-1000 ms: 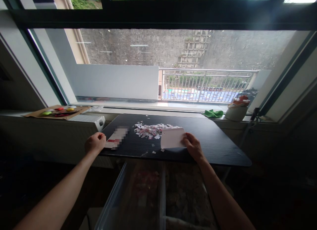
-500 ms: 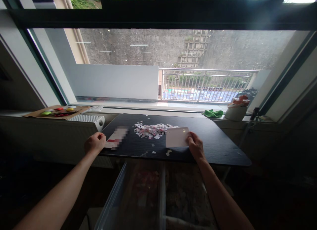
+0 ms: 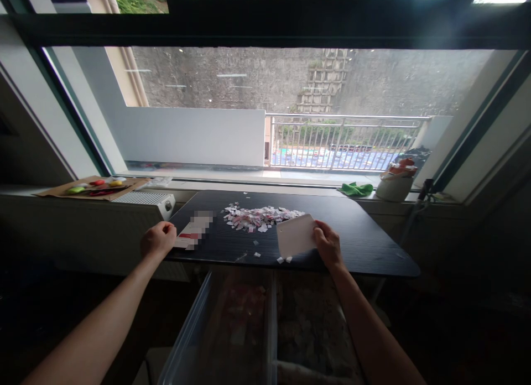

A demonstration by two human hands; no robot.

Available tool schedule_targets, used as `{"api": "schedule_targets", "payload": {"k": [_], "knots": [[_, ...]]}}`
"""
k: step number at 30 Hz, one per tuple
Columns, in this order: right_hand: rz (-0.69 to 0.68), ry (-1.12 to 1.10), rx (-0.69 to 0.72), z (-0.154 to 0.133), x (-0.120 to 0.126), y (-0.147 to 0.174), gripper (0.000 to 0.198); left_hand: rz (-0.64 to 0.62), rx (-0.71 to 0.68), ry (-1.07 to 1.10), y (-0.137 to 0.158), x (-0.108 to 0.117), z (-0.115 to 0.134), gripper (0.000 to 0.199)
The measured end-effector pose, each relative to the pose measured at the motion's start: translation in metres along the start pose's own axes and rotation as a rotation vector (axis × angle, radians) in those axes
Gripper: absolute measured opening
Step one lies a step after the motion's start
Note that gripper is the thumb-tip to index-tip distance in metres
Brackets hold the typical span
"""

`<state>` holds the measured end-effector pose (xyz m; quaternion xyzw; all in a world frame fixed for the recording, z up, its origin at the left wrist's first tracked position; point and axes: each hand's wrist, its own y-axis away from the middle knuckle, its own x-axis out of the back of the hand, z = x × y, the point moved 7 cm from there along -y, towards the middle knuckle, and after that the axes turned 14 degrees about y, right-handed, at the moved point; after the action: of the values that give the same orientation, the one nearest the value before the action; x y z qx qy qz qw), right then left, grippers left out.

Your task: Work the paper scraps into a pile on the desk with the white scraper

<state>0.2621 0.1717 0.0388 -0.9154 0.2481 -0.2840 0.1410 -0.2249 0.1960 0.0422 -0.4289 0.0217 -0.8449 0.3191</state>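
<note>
My right hand [image 3: 327, 242] is closed on the right edge of a flat white card [image 3: 296, 237] with a small hole near one corner. The card is tilted, its lower edge close to a few loose paper bits [image 3: 284, 260] near the table's front edge. Behind it, a heap of small white and pinkish paper pieces [image 3: 253, 218] lies on the dark table [image 3: 348, 224]. At the table's left side my left hand [image 3: 159, 240] is closed on the edge of a printed card [image 3: 188, 237] with a red band, part of which is pixelated.
Below the table front stand clear plastic bins [image 3: 271, 318] with dim contents. On the sill are a green cloth [image 3: 355, 190], a white pot [image 3: 394, 187] and, at left, a cardboard sheet [image 3: 53, 189] with colourful items. A radiator [image 3: 149, 200] adjoins the table's left.
The white card in my right hand has tilted, its left end dropping toward the table's front edge. Paper bits beside it have shifted toward that edge. My left hand stays in place.
</note>
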Motion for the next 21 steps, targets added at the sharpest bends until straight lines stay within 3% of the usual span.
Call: {"api": "schedule_targets", "payload": {"k": [3,8,15,21], "knots": [[-0.053,0.016,0.014,-0.003,-0.003,0.001,0.038,0.010,0.004,-0.014,0.000,0.001,0.001,0.025],[0.001,0.058,-0.051,0.001,0.003,0.001,0.039,0.010,0.001,-0.025,0.002,0.002,0.004,0.024],[-0.067,0.067,0.011,-0.003,-0.004,0.002,0.041,-0.001,-0.010,-0.002,0.001,0.001,0.002,0.023],[0.035,0.216,-0.109,0.005,0.006,0.002,0.040,-0.003,-0.012,0.008,0.000,0.001,0.003,0.023]]}}
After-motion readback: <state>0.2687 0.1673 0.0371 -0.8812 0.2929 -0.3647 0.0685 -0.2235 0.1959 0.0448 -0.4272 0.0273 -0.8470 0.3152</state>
